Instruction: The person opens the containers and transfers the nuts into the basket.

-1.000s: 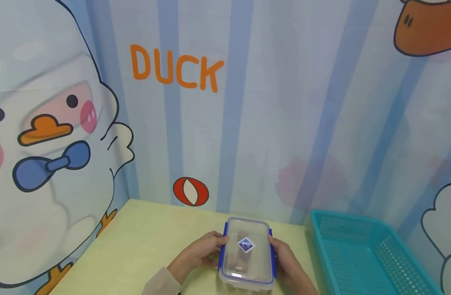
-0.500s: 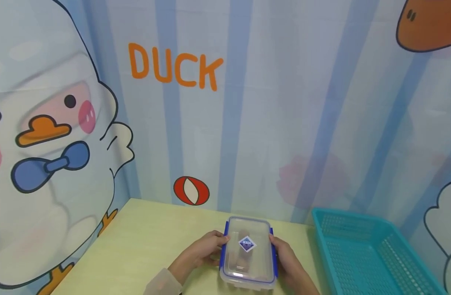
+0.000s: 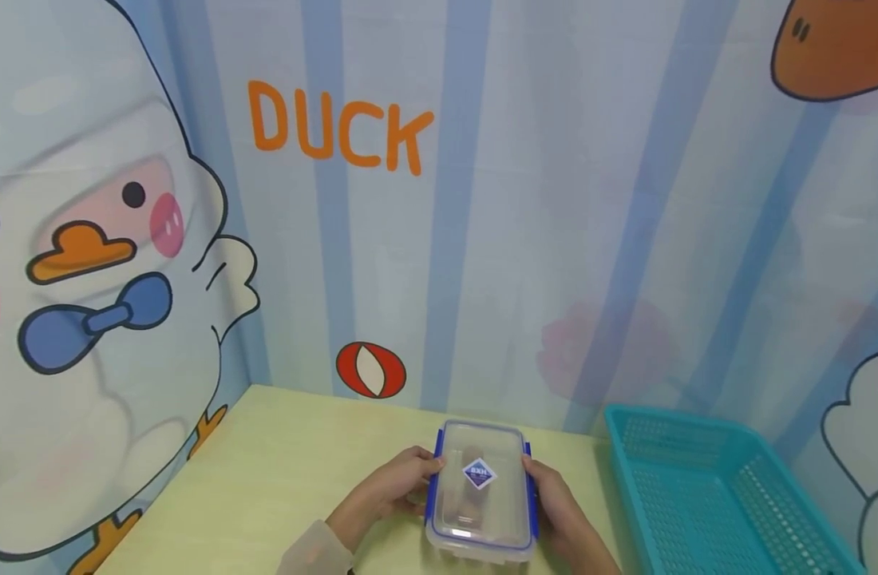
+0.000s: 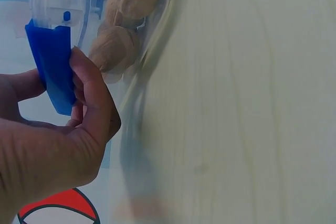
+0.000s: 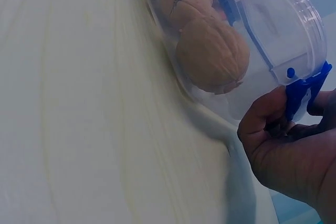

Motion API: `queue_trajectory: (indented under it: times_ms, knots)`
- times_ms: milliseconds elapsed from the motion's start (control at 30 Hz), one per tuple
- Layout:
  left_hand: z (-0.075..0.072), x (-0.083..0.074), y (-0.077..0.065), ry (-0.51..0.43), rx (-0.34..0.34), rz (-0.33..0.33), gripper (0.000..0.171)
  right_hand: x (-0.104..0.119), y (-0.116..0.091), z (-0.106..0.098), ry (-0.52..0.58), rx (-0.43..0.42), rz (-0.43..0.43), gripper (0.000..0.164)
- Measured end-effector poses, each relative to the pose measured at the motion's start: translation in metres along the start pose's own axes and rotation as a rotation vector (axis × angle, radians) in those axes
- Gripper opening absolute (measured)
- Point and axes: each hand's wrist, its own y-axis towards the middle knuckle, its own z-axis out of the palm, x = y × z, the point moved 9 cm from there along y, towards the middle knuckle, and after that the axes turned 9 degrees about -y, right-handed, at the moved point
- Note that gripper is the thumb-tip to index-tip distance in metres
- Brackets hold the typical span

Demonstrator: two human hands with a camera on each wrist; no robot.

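Note:
A clear plastic food container with a blue-edged lid and a diamond label is between my hands, near the table's front. Several walnuts lie inside, seen through its wall in both wrist views; through the lid they are only a blur. My left hand pinches the blue latch on the left side between thumb and fingers. On the opposite side my right hand pinches the other blue latch. Whether either latch is clipped down I cannot tell.
A turquoise plastic basket with perforated walls stands to the right of the container. The pale yellow table meets a printed curtain with duck drawings at the back and left.

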Motion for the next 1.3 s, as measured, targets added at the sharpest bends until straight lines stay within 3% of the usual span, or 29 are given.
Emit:
queue_trajectory:
  times_ms: [333,833,1300]
  knots:
    - [-0.0016,0.0012,0.0021,-0.008,-0.004,-0.012,0.038,-0.0016,0.0016,0.0001,-0.002,-0.002,0.029,0.067]
    - [-0.0020,0.0024,0.0037,-0.008,0.015,-0.026,0.038,-0.0026,-0.0008,0.0042,0.078,0.045,-0.002,0.062]
    - [-0.0021,0.0006,-0.0012,-0.009,0.003,-0.027,0.039,-0.0068,-0.0001,-0.0018,0.081,-0.003,0.088,0.060]
